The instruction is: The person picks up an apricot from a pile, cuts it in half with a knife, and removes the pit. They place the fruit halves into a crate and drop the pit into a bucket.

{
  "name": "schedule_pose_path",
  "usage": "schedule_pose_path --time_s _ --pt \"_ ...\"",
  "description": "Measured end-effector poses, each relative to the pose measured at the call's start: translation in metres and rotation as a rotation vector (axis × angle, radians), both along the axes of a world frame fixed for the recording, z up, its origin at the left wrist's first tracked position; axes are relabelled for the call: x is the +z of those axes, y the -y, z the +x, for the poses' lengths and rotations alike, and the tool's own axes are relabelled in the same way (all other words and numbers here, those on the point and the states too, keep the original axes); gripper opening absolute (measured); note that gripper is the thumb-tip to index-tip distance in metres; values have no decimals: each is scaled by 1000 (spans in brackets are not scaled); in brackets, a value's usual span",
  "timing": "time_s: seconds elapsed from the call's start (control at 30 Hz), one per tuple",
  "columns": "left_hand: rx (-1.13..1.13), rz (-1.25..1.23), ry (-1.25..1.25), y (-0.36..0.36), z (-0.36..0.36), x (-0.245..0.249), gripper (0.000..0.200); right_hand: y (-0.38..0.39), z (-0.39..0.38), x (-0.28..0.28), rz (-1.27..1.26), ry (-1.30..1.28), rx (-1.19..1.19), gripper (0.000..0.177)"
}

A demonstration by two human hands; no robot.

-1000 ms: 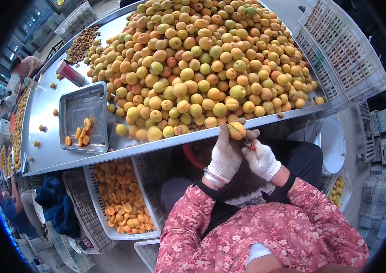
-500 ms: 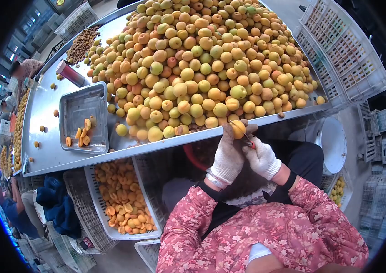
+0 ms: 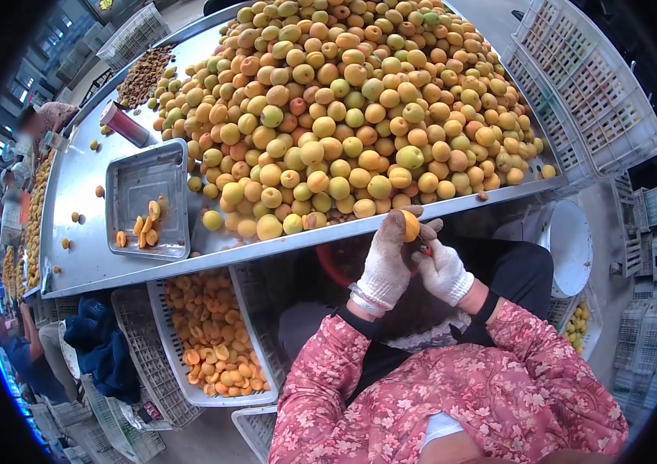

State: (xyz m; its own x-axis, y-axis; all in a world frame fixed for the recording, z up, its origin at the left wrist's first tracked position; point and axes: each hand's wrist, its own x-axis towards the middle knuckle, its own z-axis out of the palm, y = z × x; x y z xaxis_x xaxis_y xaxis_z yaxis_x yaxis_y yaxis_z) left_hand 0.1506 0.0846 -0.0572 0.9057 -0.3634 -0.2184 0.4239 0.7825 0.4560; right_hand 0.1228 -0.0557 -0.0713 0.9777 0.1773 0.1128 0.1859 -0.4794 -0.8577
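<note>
My left hand point(image 3: 385, 271), in a white glove with brown, stained fingers, is closed around an orange-yellow apricot point(image 3: 410, 226) just beyond the table's front edge. Close beside it, my gloved right hand point(image 3: 446, 272) grips a small knife point(image 3: 426, 250); a bit of its red handle shows, and the blade is mostly hidden near the fruit. A large heap of apricots point(image 3: 344, 116) covers the table in front of both hands. Several cut apricot pieces point(image 3: 143, 226) lie in a metal tray point(image 3: 147, 151) to the left.
The metal table's edge point(image 3: 297, 241) runs just past my hands. Below it stand a white crate point(image 3: 162, 325) of apricot halves, a red basin point(image 3: 332, 267) and a white bucket point(image 3: 568, 251). A red cup point(image 3: 123, 124) lies on the table. Other people sit at far left.
The apricot has turned in my left hand and now sits deeper between the fingers. My right hand has dropped slightly, and the blade shows less. The view has shifted a little.
</note>
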Motion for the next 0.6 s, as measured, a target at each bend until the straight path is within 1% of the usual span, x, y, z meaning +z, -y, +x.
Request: schedule_pose_path --time_s 0.03,0.1,0.13,0.17,0.2,0.23,0.3,0.33,0.4,0.43,0.47,0.53,0.6 --pt "-12 9 -15 0 1 3 64 -1 0 1 1 3 -2 24" --pt "-14 -9 1 -1 4 -3 61 0 2 1 108 -4 61 31" --pt "-13 -23 9 -2 5 -6 57 1 1 -3 104 -4 61 31" --pt "7 -29 31 -2 5 -3 52 1 1 -6 177 -84 88 29" --pt "6 -30 30 -3 4 -3 52 1 1 -7 250 -165 114 26" --pt "-6 -41 15 -3 3 -2 50 4 -2 -4 250 -165 112 26" --pt "-24 -55 5 -2 3 -4 48 2 -6 29 472 -828 -9 22" --pt "-28 -52 7 -1 3 -10 46 2 -6 37 471 -819 -12 22" --pt "-40 -51 18 1 2 -11 44 2 -8 46 542 -917 -13 21" --pt "-28 -79 3 1 0 -10 41 3 -8 46 544 -903 -22 21" --pt "-22 -110 -9 2 0 -9 38 5 -9 45 547 -945 -10 21" --pt "-42 -105 42 2 -1 -16 40 9 -10 47 570 -974 11 22" --pt "-62 -78 90 2 -1 -13 43 16 -9 46 506 -990 45 24"
